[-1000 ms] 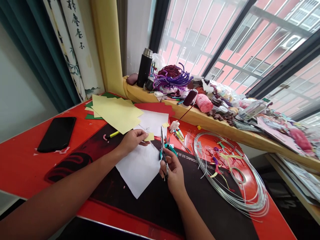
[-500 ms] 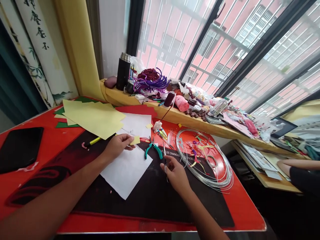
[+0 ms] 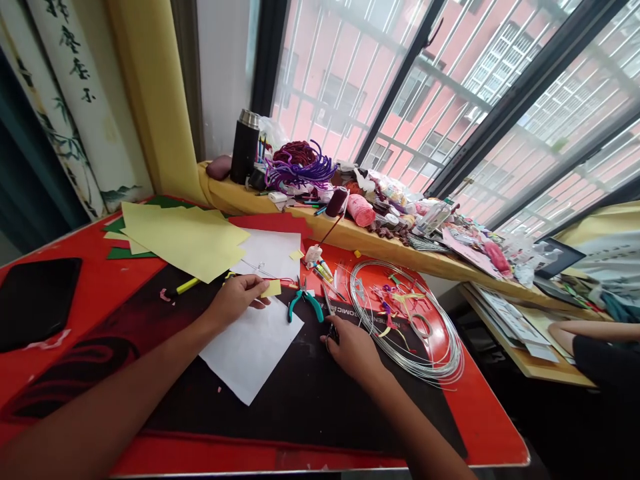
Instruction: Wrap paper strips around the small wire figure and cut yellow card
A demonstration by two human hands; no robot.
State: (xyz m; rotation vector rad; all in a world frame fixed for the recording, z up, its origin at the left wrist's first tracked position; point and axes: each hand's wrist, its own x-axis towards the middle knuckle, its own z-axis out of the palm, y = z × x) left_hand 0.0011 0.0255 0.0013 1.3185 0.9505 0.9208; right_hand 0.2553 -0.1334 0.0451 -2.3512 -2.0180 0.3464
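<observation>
Between the thumb and fingers of my left hand (image 3: pixel 241 299) is a small yellow piece of paper (image 3: pixel 272 288), held above a white sheet (image 3: pixel 251 357). My right hand (image 3: pixel 351 345) grips a pair of scissors (image 3: pixel 329 303) by the handles, blades pointing away from me; the handles are partly covered by my fingers. Teal-handled pliers (image 3: pixel 306 303) lie on the black mat (image 3: pixel 295 413) between my two hands. Beyond my left hand rests another white sheet (image 3: pixel 277 248) with a thin wire and a small yellow scrap (image 3: pixel 297 255) on it.
A large coil of silver wire (image 3: pixel 450 363) lies right of the scissors, with coloured scraps inside it. Yellow sheets (image 3: pixel 185 233) and a yellow-handled cutter (image 3: pixel 186 287) are at left, near a black tablet (image 3: pixel 40 300). Craft supplies crowd the window ledge. A person's arm (image 3: pixel 595 331) shows far right.
The scissors have turned in my right hand, from nearly upright to pointing forward, with the blades beside the pliers. My left hand keeps its hold on the yellow paper; the view shifts slightly.
</observation>
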